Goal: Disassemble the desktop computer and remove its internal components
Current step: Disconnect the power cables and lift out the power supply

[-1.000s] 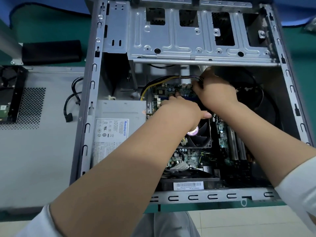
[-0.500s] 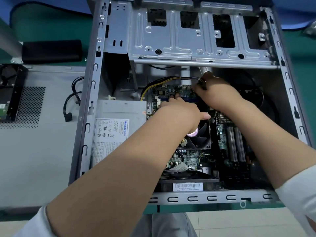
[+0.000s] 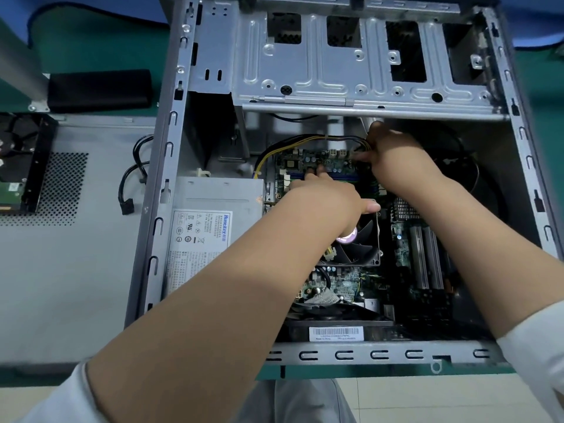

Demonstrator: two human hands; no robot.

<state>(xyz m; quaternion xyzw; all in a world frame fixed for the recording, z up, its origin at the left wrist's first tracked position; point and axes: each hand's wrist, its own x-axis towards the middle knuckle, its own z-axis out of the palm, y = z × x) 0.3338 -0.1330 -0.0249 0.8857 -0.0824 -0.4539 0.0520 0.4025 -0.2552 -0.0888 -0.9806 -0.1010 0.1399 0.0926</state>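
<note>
A hard drive (image 3: 12, 166) lies far left on the green surface (image 3: 91, 50). The open case (image 3: 171, 209) sits mid-surface. Inside, the left hand (image 3: 326, 199) presses flat fingers on the board (image 3: 329, 166). The right hand (image 3: 396, 157) grips the wires (image 3: 305, 140).

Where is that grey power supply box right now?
In the head view, the power supply box sits inside the case on its left side, beside the motherboard.

Open grey computer case (image 3: 171, 190), flat
</note>
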